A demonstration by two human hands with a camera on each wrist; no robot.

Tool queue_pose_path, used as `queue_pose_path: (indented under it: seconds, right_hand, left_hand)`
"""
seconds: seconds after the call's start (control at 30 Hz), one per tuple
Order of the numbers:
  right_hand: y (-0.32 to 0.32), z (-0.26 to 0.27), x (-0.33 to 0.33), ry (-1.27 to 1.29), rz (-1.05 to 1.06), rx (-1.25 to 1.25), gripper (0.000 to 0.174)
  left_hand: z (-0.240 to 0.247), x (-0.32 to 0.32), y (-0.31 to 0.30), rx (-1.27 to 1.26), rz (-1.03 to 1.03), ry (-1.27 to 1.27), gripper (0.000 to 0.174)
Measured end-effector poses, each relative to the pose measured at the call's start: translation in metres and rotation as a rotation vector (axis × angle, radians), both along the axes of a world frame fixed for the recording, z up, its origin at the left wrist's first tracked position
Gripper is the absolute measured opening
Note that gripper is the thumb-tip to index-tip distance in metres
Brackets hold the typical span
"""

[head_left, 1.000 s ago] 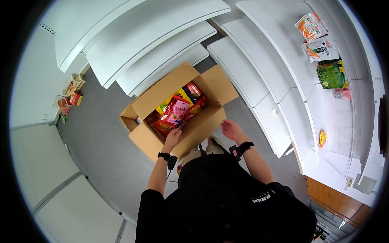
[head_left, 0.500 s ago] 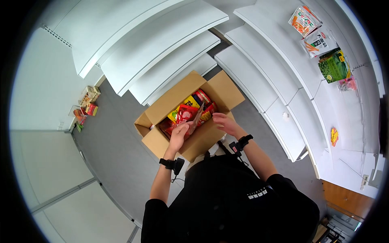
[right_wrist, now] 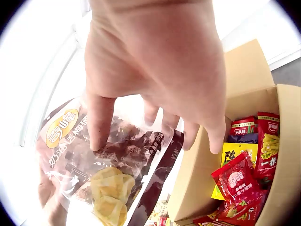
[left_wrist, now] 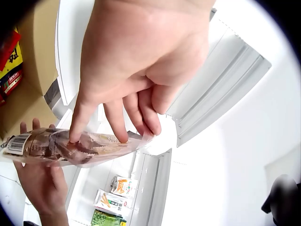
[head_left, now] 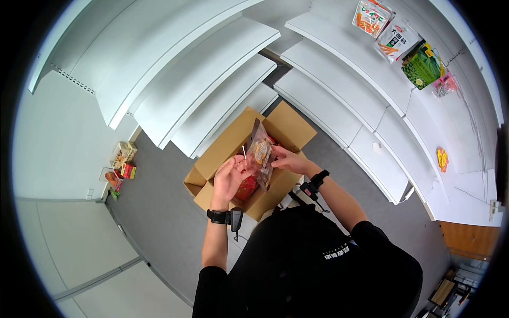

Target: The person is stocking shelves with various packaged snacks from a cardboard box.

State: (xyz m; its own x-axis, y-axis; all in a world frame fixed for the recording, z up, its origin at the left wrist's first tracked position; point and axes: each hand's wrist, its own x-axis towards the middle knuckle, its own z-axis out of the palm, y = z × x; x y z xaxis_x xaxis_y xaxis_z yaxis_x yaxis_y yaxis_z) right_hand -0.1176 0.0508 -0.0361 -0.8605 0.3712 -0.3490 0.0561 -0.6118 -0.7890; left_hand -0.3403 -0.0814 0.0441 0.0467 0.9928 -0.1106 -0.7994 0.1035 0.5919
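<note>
A clear snack bag (head_left: 259,158) with dark brown bands and an orange oval label is held up over the open cardboard box (head_left: 289,125). My left hand (head_left: 229,177) pinches one edge of it between thumb and fingers. From the other side my right hand (head_left: 291,160) grips the bag, thumb on one face and fingers on the other. In the right wrist view, wrapped pieces and pictured yellow slices show on the bag (right_wrist: 115,162). Below it in the box lie a red packet (right_wrist: 237,181), a yellow packet (right_wrist: 241,151) and other red packets.
White shelves (head_left: 212,79) rise behind the box and along the right. Hanging on the right shelving are snack bags, among them a green one (head_left: 422,66), and a small yellow-red packet (head_left: 442,159). Several food packs (head_left: 123,153) stand on the grey floor by the left wall.
My left hand, earlier reaching into the box, has lifted the snack bag up out of it. My right hand has moved in from the box's side and taken hold of the bag too.
</note>
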Motion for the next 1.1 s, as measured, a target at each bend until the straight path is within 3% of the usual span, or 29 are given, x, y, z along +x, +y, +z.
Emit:
queue_pose_path:
  seconds: [0.13,0.33,0.53,0.77,1.1]
  right_hand:
    - [0.001,0.005,0.008,-0.055,0.062,-0.019,0.057]
    - [-0.007,0.007,0.025,-0.102,0.080,-0.138,0.039]
    - [-0.011,0.020,0.034,-0.071,-0.002,-0.145,0.041]
    - [-0.006,0.029,0.053,-0.047,-0.249,-0.049,0.040]
    - [-0.005,0.046,0.110,-0.019,-0.557,0.017,0.034]
  left_hand:
    - [-0.008,-0.005,0.004,0.014,-0.062,-0.144,0.031]
    - [-0.013,-0.009,0.013,-0.051,-0.022,-0.149,0.030]
    - [-0.008,-0.001,0.031,-0.089,-0.023,-0.133,0.037]
    - [-0.009,0.020,0.049,-0.083,-0.080,-0.043,0.045]
    - [-0.007,0.096,0.065,-0.178,-0.189,0.184,0.045]
